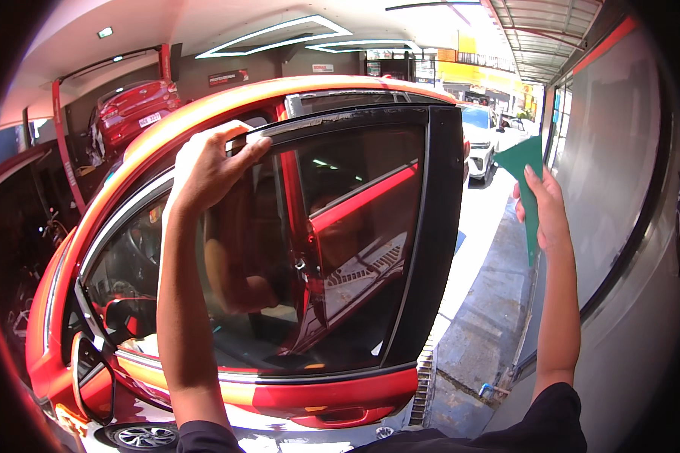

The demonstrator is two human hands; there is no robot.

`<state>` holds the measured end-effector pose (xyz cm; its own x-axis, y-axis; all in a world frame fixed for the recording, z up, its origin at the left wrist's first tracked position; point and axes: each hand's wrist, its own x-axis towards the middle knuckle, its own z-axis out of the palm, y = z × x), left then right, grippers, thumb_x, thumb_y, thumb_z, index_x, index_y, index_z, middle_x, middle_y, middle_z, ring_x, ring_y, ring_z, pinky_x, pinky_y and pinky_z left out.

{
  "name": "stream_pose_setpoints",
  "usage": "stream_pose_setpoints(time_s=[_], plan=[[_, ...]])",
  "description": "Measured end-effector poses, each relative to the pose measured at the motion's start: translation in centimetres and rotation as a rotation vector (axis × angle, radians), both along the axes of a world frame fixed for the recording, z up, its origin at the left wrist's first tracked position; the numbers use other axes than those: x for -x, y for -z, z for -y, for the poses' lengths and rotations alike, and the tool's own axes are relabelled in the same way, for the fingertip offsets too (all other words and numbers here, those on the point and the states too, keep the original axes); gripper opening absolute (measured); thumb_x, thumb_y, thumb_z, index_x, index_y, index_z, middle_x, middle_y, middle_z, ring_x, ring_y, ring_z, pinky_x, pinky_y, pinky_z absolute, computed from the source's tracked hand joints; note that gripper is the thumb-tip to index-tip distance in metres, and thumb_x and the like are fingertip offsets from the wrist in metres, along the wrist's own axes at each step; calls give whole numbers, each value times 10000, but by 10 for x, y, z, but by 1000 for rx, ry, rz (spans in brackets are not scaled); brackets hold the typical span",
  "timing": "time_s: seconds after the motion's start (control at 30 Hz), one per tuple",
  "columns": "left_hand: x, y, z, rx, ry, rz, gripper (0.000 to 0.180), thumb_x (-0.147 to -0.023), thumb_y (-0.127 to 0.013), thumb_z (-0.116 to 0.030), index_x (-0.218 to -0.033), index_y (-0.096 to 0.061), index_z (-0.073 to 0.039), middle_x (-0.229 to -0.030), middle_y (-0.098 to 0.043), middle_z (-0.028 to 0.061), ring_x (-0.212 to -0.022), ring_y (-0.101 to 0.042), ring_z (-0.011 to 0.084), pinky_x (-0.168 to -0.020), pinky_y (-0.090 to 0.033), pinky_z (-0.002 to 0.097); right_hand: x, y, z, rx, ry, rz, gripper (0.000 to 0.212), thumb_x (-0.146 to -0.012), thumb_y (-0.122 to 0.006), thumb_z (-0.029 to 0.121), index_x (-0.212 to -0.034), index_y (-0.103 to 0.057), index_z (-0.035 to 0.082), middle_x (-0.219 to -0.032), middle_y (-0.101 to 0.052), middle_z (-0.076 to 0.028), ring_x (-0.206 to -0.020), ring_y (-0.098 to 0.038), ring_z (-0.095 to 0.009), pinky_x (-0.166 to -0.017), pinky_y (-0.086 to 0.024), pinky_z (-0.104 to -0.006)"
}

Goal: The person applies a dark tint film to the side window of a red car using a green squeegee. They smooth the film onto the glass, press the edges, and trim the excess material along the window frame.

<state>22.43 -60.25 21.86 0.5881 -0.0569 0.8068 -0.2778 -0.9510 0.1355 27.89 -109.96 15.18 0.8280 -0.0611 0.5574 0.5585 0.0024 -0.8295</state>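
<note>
My left hand (208, 162) is closed over the top edge of the red car's open door (437, 226), its thumb on the near side of the black frame. Dark tinted glass (370, 302) fills that door's window and mirrors parts of the surroundings. To the right of the door, my right hand (544, 208) is raised, its fingers wrapped round the handle of a green squeegee (523, 157). The squeegee's wide flat blade points up and is apart from the glass. A small skin-toned patch shows behind the door's rear edge; I cannot tell what it is.
The red car's roof (204, 102) curves behind the door, and its side mirror (94, 377) juts out at lower left. A grey wall (619, 151) runs along the right. Another red car (132, 113) is up on a lift, and a white car (477, 136) stands farther off.
</note>
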Motion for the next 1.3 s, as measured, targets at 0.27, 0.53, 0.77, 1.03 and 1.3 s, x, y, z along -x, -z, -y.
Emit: stream_pose_setpoints(time_s=[0.27,0.53,0.77,1.03,1.3], plan=[[-66,-26,80,-22,152,-108,581,-921,-637,-680,-1090,-784,-144,-777,-725,100,-787,-726,276,-735,-546,406,-38,175,-19,-280,-341,-272,406,-988,-720,320,-1239,-509,80,-869,-599,-35,-453,-495,-71,-376,-406,-231],[-60,-19,94,128,104,-79,455,-1048,-618,-444,-1131,-742,-14,-876,-694,-42,-848,-581,39,-789,-499,259,-25,419,-5,-449,-450,-1117,422,-925,-795,279,-1237,-519,211,-826,-543,9,-519,-474,-49,-426,-376,-210],[-57,-16,84,277,221,30,407,-1063,-599,-410,-1083,-772,-42,-849,-725,5,-838,-620,78,-789,-504,287,-10,501,0,-475,-499,-1392,290,-925,-791,285,-1034,-530,219,-758,-563,1,-511,-494,-78,-442,-402,-262],[-38,-4,99,-204,43,335,195,-909,-774,-114,-1086,-761,-33,-1055,-756,96,-1010,-730,246,-892,-560,324,-43,480,-8,-219,-502,-1316,348,-908,-787,248,-1080,-498,160,-813,-548,-29,-532,-518,-112,-445,-451,-294],[-34,-15,108,-685,-165,418,160,-868,-754,15,-1012,-692,-14,-954,-710,119,-892,-711,273,-763,-574,358,-62,472,-32,-182,-642,-1202,315,-930,-758,248,-1048,-479,162,-745,-520,-17,-495,-511,-107,-418,-441,-289]])
